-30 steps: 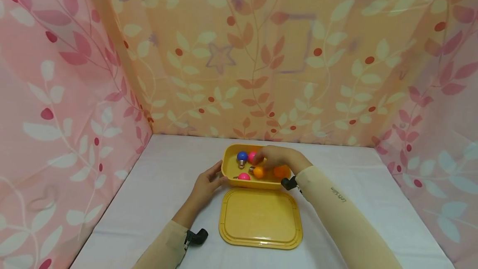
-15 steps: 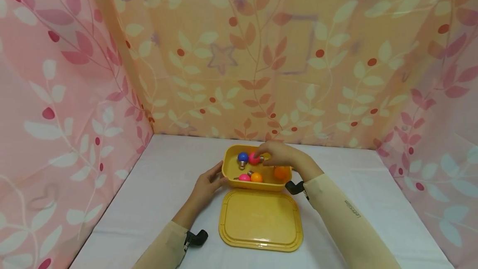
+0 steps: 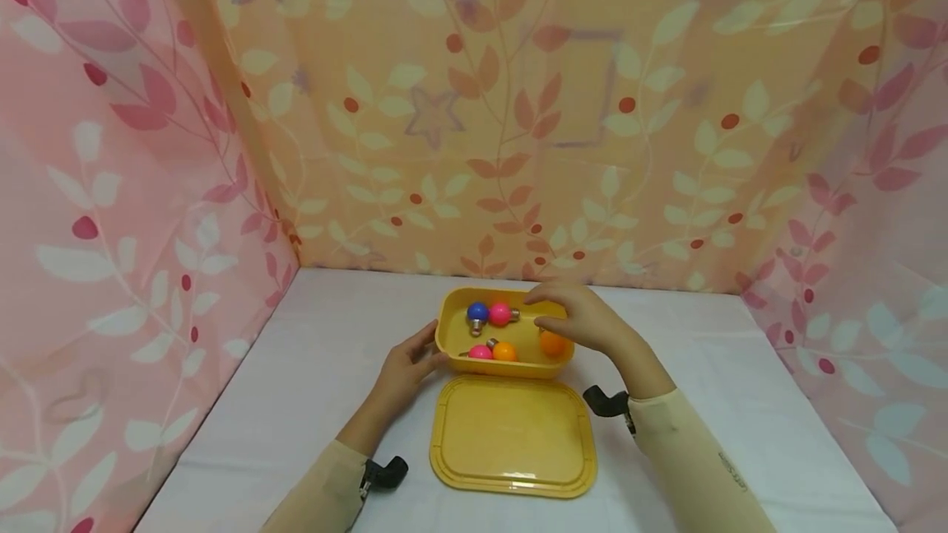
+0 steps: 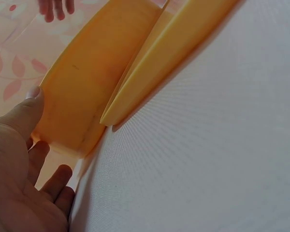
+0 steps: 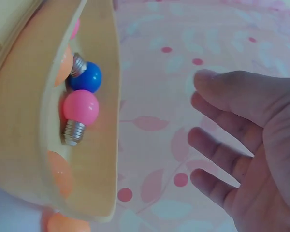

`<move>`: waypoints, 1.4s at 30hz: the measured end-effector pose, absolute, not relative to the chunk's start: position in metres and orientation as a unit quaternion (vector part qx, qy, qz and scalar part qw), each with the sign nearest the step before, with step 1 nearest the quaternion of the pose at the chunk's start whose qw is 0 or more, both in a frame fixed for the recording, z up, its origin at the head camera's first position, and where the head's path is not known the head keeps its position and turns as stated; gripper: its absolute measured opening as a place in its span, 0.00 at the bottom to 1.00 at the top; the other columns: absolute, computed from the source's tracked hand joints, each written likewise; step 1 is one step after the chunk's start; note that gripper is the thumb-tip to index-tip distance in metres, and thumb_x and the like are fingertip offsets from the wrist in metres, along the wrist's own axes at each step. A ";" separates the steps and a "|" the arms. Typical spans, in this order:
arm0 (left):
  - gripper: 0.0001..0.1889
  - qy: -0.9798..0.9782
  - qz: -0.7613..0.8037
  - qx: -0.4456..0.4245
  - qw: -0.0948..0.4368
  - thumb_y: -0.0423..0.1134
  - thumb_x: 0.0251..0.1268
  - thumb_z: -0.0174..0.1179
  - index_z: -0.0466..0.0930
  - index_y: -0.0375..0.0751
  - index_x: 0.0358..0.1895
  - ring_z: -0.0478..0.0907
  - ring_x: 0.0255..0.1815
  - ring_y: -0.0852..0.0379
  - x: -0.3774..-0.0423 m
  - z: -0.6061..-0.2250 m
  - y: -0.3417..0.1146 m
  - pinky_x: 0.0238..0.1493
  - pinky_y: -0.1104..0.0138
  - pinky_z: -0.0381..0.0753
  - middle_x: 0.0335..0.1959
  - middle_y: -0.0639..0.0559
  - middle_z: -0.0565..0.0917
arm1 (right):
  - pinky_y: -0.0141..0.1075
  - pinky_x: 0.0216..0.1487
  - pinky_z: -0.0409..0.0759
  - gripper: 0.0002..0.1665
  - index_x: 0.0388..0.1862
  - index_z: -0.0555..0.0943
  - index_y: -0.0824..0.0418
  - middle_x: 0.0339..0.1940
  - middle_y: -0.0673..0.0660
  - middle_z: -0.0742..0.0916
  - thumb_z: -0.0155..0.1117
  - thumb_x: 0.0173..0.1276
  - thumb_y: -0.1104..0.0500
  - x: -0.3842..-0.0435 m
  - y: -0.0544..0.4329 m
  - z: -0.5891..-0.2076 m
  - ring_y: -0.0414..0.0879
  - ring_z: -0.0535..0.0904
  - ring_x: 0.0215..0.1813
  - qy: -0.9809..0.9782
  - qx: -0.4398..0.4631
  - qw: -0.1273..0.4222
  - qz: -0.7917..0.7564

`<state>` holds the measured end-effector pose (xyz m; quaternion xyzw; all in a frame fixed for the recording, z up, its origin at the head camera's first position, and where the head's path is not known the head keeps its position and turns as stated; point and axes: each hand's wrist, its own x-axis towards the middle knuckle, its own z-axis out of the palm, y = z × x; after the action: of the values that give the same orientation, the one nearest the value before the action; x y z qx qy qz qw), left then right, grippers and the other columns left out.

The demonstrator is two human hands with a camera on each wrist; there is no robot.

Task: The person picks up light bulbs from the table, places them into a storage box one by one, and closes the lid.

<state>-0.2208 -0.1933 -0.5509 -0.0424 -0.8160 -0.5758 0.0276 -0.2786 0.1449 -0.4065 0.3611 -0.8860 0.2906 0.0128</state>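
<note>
- Pink bulb (image 3: 499, 314), towards the far side of the box (image 3: 511, 369): it lies on its side, long axis roughly along the box's length, with its ribbed metal base turned towards the right hand (image 3: 587, 321).
- Right hand, the nearer of the two to this bulb: it is poised above the right end of the box, fingers and thumb spread apart, nothing between them; the bulb lies leftward of the fingertips.
- Orange bulb (image 3: 551, 342), at the box's right end, just beside and below the right thumb; its base is largely hidden.
- Blue bulb (image 3: 477, 314), touching or nearly touching the pink bulb, base towards the near wall; globes smooth, round and glossy.
- Second pink bulb (image 3: 480, 352) and second orange bulb (image 3: 505, 351), side by side along the near wall.
- Box: yellow, smooth, apparently plastic, rectangular with rounded corners.
- Left hand (image 3: 403, 362): at the box's left end, thumb touching the wall, fingers loosely bent.
- Lid (image 3: 513, 434): matching yellow, ridged border, lying in front of the box on the white, cloth-like worktop (image 3: 355, 303).
- Backdrop (image 3: 518, 113): peach fabric printed with leaves.
</note>
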 end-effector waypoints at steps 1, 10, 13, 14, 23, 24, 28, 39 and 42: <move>0.34 -0.816 -0.575 -0.045 0.029 0.52 0.67 0.69 0.67 0.70 0.76 0.65 0.78 0.53 -0.222 -0.550 -0.194 0.78 0.47 0.63 0.73 0.64 0.74 | 0.58 0.73 0.71 0.19 0.58 0.85 0.50 0.61 0.51 0.85 0.73 0.68 0.57 -0.276 0.148 -0.407 0.54 0.76 0.69 -0.884 0.355 0.025 0.302; 0.34 -0.818 -0.572 -0.046 0.036 0.50 0.67 0.70 0.69 0.68 0.75 0.66 0.77 0.50 -0.223 -0.547 -0.200 0.78 0.46 0.63 0.72 0.60 0.76 | 0.58 0.71 0.73 0.21 0.59 0.84 0.47 0.61 0.47 0.84 0.75 0.67 0.55 -0.262 0.164 -0.422 0.50 0.76 0.68 -0.867 0.323 0.092 0.367; 0.34 -0.818 -0.572 -0.049 0.035 0.50 0.67 0.69 0.68 0.68 0.75 0.66 0.78 0.49 -0.223 -0.549 -0.201 0.78 0.46 0.63 0.72 0.60 0.76 | 0.57 0.70 0.74 0.22 0.59 0.84 0.45 0.62 0.47 0.84 0.74 0.68 0.57 -0.258 0.168 -0.427 0.48 0.76 0.67 -0.864 0.315 0.102 0.380; 0.34 -0.817 -0.573 -0.049 0.034 0.49 0.68 0.69 0.68 0.68 0.75 0.66 0.78 0.49 -0.223 -0.550 -0.200 0.78 0.46 0.62 0.72 0.60 0.75 | 0.57 0.70 0.74 0.22 0.59 0.84 0.45 0.62 0.47 0.84 0.74 0.68 0.58 -0.257 0.170 -0.428 0.48 0.76 0.67 -0.862 0.313 0.106 0.385; 0.34 -0.815 -0.577 -0.045 0.020 0.49 0.68 0.69 0.67 0.69 0.75 0.65 0.78 0.50 -0.219 -0.556 -0.197 0.79 0.47 0.60 0.74 0.62 0.72 | 0.57 0.69 0.74 0.23 0.59 0.85 0.46 0.61 0.48 0.85 0.76 0.66 0.58 -0.248 0.191 -0.436 0.49 0.76 0.67 -0.859 0.280 0.130 0.409; 0.34 -0.815 -0.578 -0.047 0.020 0.49 0.68 0.69 0.67 0.69 0.76 0.65 0.78 0.50 -0.219 -0.557 -0.196 0.79 0.46 0.60 0.74 0.62 0.72 | 0.58 0.69 0.74 0.23 0.59 0.85 0.46 0.62 0.49 0.85 0.76 0.66 0.58 -0.248 0.194 -0.436 0.50 0.75 0.68 -0.859 0.276 0.134 0.409; 0.34 -0.811 -0.582 -0.048 0.022 0.49 0.68 0.69 0.67 0.68 0.76 0.65 0.78 0.50 -0.218 -0.557 -0.194 0.79 0.46 0.59 0.74 0.62 0.73 | 0.61 0.71 0.71 0.22 0.60 0.85 0.48 0.62 0.50 0.85 0.75 0.67 0.57 -0.250 0.203 -0.433 0.52 0.75 0.69 -0.861 0.258 0.142 0.415; 0.35 -0.811 -0.582 -0.058 0.027 0.48 0.68 0.69 0.66 0.66 0.77 0.65 0.78 0.51 -0.220 -0.559 -0.193 0.79 0.47 0.60 0.72 0.60 0.75 | 0.64 0.71 0.69 0.23 0.62 0.84 0.50 0.64 0.53 0.84 0.73 0.69 0.52 -0.262 0.221 -0.444 0.56 0.75 0.69 -0.862 0.195 0.135 0.449; 0.35 -0.812 -0.580 -0.057 0.026 0.48 0.69 0.69 0.67 0.65 0.77 0.66 0.78 0.52 -0.222 -0.556 -0.194 0.79 0.48 0.61 0.73 0.59 0.75 | 0.61 0.69 0.72 0.24 0.63 0.83 0.51 0.63 0.53 0.85 0.73 0.69 0.53 -0.269 0.225 -0.453 0.55 0.77 0.66 -0.859 0.183 0.140 0.457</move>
<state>-0.2218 -0.1938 -0.5562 -0.0572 -0.8118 -0.5805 0.0263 -0.2688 0.2248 -0.4530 0.1827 -0.8592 0.4571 0.1397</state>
